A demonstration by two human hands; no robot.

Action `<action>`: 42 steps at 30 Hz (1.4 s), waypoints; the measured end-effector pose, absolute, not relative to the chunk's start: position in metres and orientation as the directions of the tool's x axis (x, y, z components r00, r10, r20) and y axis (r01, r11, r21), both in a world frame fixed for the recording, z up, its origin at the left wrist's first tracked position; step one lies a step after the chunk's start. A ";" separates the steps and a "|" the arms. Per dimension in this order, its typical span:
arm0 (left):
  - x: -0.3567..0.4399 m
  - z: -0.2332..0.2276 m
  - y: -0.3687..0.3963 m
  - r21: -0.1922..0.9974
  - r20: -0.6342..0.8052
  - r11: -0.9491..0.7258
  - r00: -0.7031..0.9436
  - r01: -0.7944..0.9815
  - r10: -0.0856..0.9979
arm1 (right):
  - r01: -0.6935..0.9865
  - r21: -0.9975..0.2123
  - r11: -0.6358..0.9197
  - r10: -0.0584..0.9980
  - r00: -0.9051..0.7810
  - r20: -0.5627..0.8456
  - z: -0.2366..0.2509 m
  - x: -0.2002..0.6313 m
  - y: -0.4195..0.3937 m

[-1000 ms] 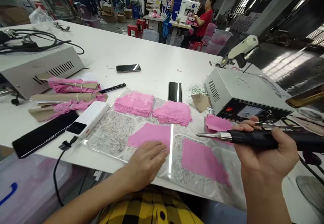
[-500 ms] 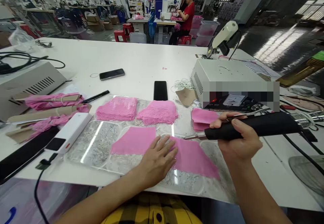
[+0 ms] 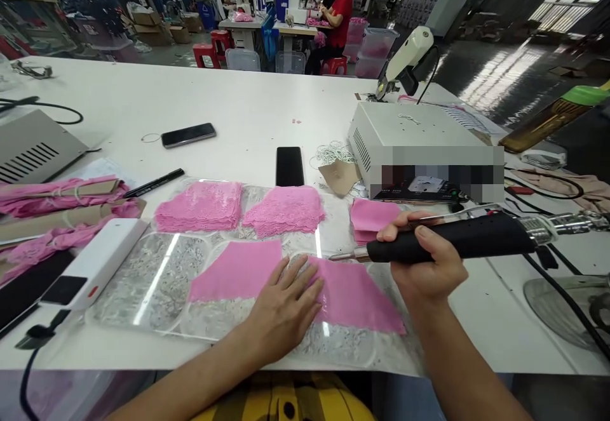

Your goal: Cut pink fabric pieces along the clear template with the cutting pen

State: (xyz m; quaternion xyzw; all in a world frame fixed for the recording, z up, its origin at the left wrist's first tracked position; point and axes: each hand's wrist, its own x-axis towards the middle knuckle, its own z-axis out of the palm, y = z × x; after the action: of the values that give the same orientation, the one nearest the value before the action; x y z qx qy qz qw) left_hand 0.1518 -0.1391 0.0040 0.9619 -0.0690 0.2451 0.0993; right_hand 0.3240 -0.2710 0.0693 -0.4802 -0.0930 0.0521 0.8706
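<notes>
Now our left hand (image 3: 286, 303) lies flat and open on the pink fabric pieces (image 3: 355, 294). Our right hand (image 3: 426, 262) grips the black-handled tool (image 3: 452, 241) above them.

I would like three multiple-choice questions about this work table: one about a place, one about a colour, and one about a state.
1. Where does the left hand rest?
A. on the phone
B. on the flat pink fabric pieces
C. on the grey machine

2. What colour is the grip of the handheld tool?
A. black
B. white
C. pink

3. How is the right hand?
A. open and flat
B. closed around the tool
C. out of view

Answers: 1 B, the palm lies flat where the two pieces meet; 2 A, the grip is black with a metal tip; 3 B, its fingers wrap the grip.
</notes>
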 end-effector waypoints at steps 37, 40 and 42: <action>0.149 0.001 -0.143 0.180 0.489 -0.971 0.871 -0.159 -0.052 | 0.124 -0.872 0.474 0.267 0.923 0.277 0.049 0.304 -0.256; 0.148 0.001 -0.143 0.174 0.483 -0.972 0.874 -0.158 -0.055 | 0.087 -0.868 0.490 0.257 0.936 0.239 0.051 0.304 -0.254; 0.148 0.002 -0.143 0.172 0.473 -0.973 0.879 -0.155 -0.056 | 0.068 -0.862 0.503 0.227 0.952 0.207 0.055 0.306 -0.255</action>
State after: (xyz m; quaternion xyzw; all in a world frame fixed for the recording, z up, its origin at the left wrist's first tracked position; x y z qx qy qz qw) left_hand 0.1481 -0.1425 0.0019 0.9639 -0.0549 0.2393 0.1029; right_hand 0.3056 -0.2550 0.0552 -0.4964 -0.1482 0.0465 0.8541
